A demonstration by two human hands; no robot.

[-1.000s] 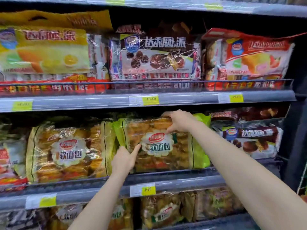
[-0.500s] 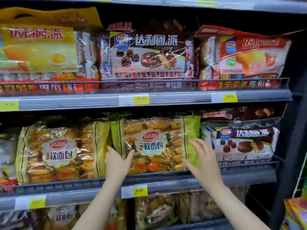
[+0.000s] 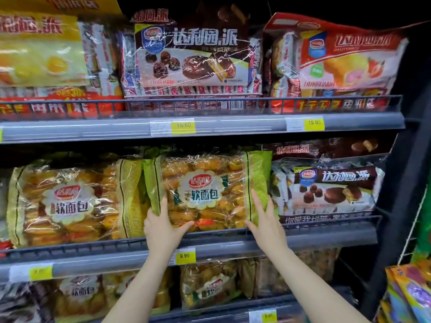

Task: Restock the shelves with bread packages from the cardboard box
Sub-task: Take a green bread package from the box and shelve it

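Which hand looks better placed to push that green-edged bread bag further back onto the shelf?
Probably the left hand: its thumb and fingers already grip the green-edged clear bread bag's lower left corner. The right hand only lies flat against its right edge.

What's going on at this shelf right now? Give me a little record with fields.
setting: supermarket shelves with yellow price tags
item handled: clear green-edged soft bread package, upright on the middle shelf
left hand: holds the package's lower left corner
right hand: flat against its lower right edge
neighbours: matching bread package on the left, chocolate pie package on the right
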